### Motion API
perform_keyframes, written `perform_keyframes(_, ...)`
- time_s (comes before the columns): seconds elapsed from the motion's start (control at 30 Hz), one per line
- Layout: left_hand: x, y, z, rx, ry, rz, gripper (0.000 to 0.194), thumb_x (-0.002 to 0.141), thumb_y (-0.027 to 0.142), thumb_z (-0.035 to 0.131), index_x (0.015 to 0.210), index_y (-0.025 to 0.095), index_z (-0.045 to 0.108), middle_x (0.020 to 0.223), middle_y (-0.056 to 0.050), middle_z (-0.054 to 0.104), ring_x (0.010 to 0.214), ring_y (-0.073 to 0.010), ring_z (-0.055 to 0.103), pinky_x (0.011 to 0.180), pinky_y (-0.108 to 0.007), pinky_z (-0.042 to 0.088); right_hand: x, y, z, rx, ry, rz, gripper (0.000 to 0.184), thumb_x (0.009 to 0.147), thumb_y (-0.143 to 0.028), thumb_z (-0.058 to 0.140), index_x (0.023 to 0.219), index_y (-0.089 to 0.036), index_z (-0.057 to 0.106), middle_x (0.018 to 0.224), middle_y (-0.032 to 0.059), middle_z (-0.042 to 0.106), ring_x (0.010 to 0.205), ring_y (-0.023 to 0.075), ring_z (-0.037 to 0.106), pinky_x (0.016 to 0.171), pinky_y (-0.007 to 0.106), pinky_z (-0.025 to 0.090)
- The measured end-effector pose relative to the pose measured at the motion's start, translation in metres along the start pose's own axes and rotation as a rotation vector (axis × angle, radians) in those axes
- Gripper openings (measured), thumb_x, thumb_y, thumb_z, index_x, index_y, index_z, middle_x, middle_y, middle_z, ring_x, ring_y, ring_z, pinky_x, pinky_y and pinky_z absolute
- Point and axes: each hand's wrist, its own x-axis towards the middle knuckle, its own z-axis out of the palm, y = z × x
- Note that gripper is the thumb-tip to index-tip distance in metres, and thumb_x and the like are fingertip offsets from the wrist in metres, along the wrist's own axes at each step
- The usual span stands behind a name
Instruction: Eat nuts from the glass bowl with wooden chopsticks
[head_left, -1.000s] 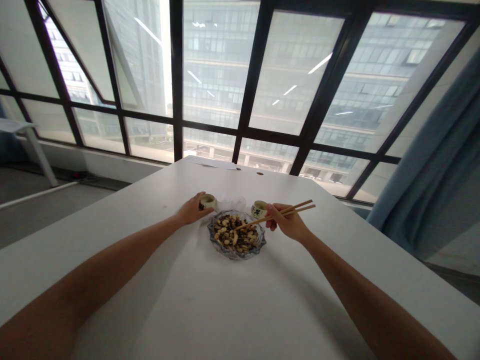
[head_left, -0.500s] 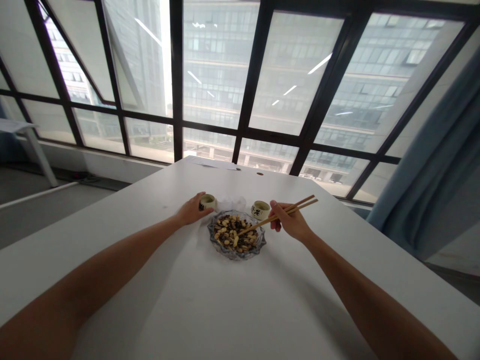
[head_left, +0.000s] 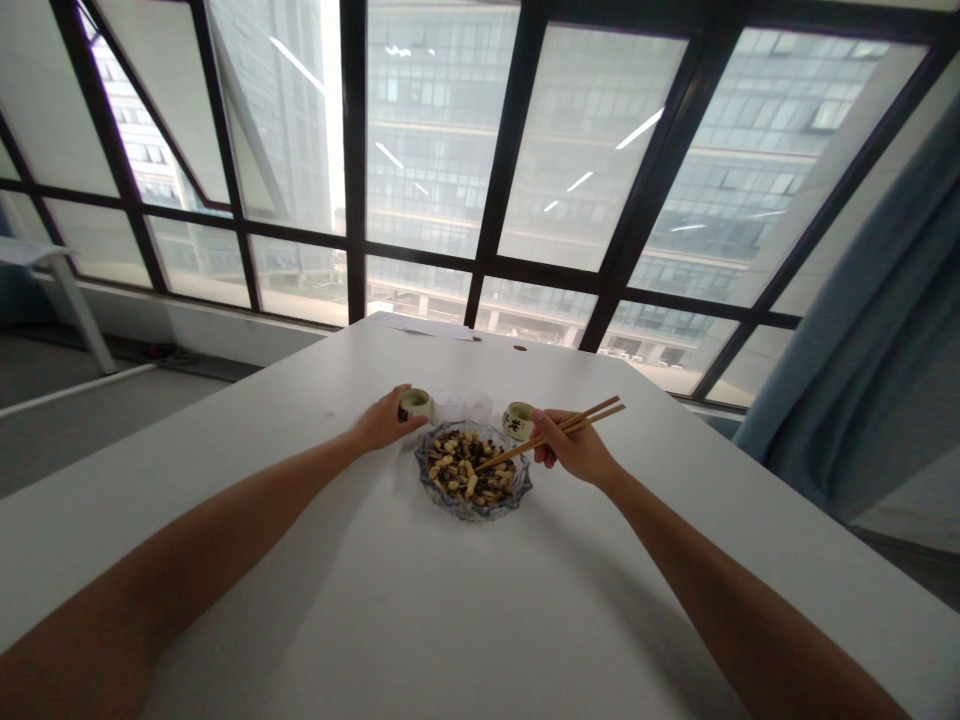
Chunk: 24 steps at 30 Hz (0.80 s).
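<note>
My left hand (head_left: 385, 420) grips a small pale cup (head_left: 417, 404) with dark lettering, which stands on the table left of a glass bowl (head_left: 476, 513). Peanuts in their shells (head_left: 470, 482) lie in the bowl, mixed with small dark pieces that look like seeds. Wooden chopsticks (head_left: 581, 416) are held in my right hand (head_left: 568, 444), over the bowl's right side, and their tips reach down among the peanuts. A second lettered cup (head_left: 517, 422) stands behind the bowl, close to my right fingers. Whether the tips pinch anything is too small to tell.
Crumpled clear plastic (head_left: 465, 406) lies behind the bowl, between the two cups. At the far end of the white table (head_left: 420, 600) are papers (head_left: 420, 327) and a small brown disc (head_left: 520, 348). Windows rise beyond, with a blue curtain (head_left: 862, 330) to the right.
My right hand has shifted slightly left and down with the chopsticks, nearer to the right cup. My left hand and its cup look unmoved.
</note>
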Motion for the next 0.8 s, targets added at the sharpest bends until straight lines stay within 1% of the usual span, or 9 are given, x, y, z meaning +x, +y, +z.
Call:
perform_keyframes(0.23, -0.0007, -0.0004, -0.0004, 0.018, -0.01, -0.008, 0.085, 0.077, 0.064, 0.064, 0.143, 0.016, 0.042, 0.133, -0.018, 0.06, 0.12, -0.0343, 0.061, 0.104, -0.049, 0.047, 0.0026, -0.0003, -0.0056, 0.018, 0.052, -0.026, 0.065, 0.074, -0.081, 0.06, 0.062, -0.017, 0.062, 0.044, 0.0032, 0.062, 0.033, 0.0104, 0.051, 0.032, 0.02, 0.039)
perform_keyframes(0.37, -0.001, 0.0001, -0.001, 0.011, -0.006, 0.002, 0.085, 0.077, 0.065, 0.063, 0.142, 0.014, 0.043, 0.133, -0.019, 0.06, 0.121, -0.0348, 0.06, 0.105, -0.049, 0.047, 0.0025, 0.0008, -0.006, 0.018, 0.058, -0.016, 0.066, 0.074, -0.082, 0.06, 0.062, -0.017, 0.062, 0.043, 0.003, 0.061, 0.032, 0.0102, 0.05, 0.032, 0.02, 0.038)
perform_keyframes(0.5, -0.0007, -0.0003, -0.0006, 0.008, 0.005, -0.005, 0.084, 0.076, 0.064, 0.065, 0.141, 0.015, 0.044, 0.132, -0.018, 0.061, 0.12, -0.0341, 0.061, 0.104, -0.048, 0.047, 0.0009, 0.0027, -0.0043, -0.021, -0.005, -0.024, 0.065, 0.076, -0.081, 0.059, 0.062, -0.017, 0.062, 0.044, 0.0024, 0.061, 0.034, 0.0097, 0.05, 0.032, 0.019, 0.037)
perform_keyframes(0.63, -0.0005, -0.0012, 0.0, 0.011, -0.001, -0.01, 0.086, 0.076, 0.066, 0.064, 0.142, 0.016, 0.043, 0.134, -0.018, 0.06, 0.121, -0.0341, 0.06, 0.105, -0.048, 0.046, -0.0014, 0.0035, -0.0014, -0.062, -0.087, -0.078, 0.058, 0.079, -0.074, 0.061, 0.064, -0.018, 0.062, 0.049, 0.002, 0.063, 0.039, 0.0106, 0.054, 0.036, 0.019, 0.041)
perform_keyframes(0.8, -0.0007, -0.0014, 0.0001, -0.006, 0.014, -0.012, 0.084, 0.075, 0.065, 0.066, 0.141, 0.017, 0.044, 0.132, -0.017, 0.062, 0.118, -0.0335, 0.062, 0.104, -0.049, 0.047, -0.0037, -0.0007, 0.0005, -0.094, -0.113, -0.109, 0.056, 0.083, -0.072, 0.059, 0.064, -0.019, 0.06, 0.051, 0.0023, 0.064, 0.04, 0.0111, 0.055, 0.036, 0.02, 0.042)
